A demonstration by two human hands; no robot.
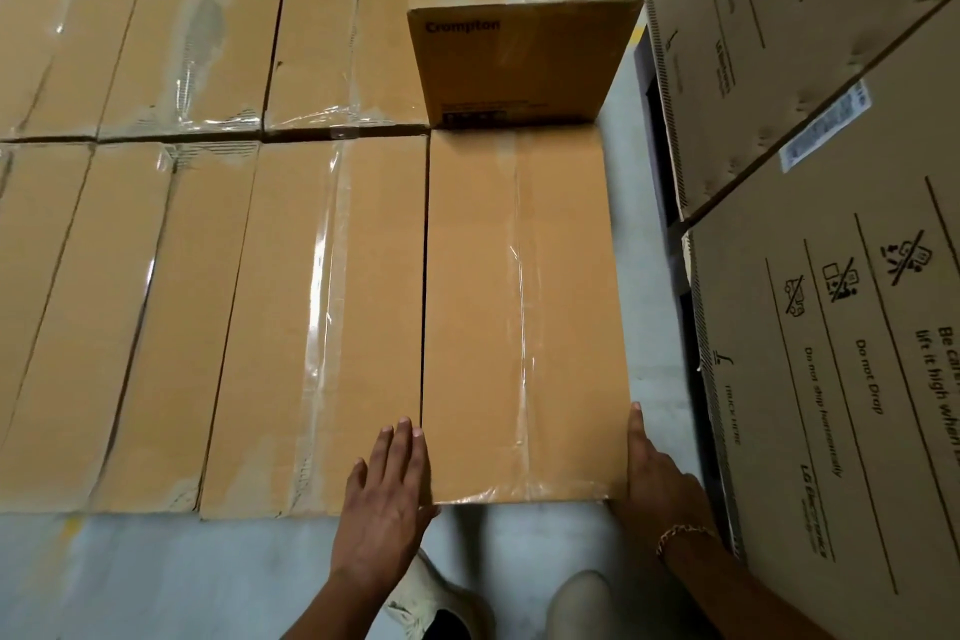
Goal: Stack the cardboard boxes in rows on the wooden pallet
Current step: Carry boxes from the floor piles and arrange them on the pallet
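Nearest to me are my shoes (441, 603) on the grey floor (156, 577), toes right up at the stack. My left hand (389, 478) is flat, fingers straight and together. It's at the near left corner of the end box (524, 317), with the fingertips lying on top of the neighbour box (322, 327). My right hand (652, 473) is flat too, fingers straight along the end box's right wall, bracelet (685, 533) on that wrist. So I'm not gripping anything, just palms on either side.

The end box lies flat at the right end of the near row, taped down the middle, with a thin dark seam between it and the neighbour box. Can't see the pallet at all, it's buried under the boxes.

I'd say this is the squaring-up bit: nudging that box snug so the row closes. Beyond it is the far row (182, 26), also lying flat. At its right end a Crompton box (519, 62) stands higher than everything else. It looks like the start of a second layer, though I can't be sure.

The next move probably needs a small push leftward and a check on the near edge. It's tight on my right, since the big printed cartons (831, 379) are close by.
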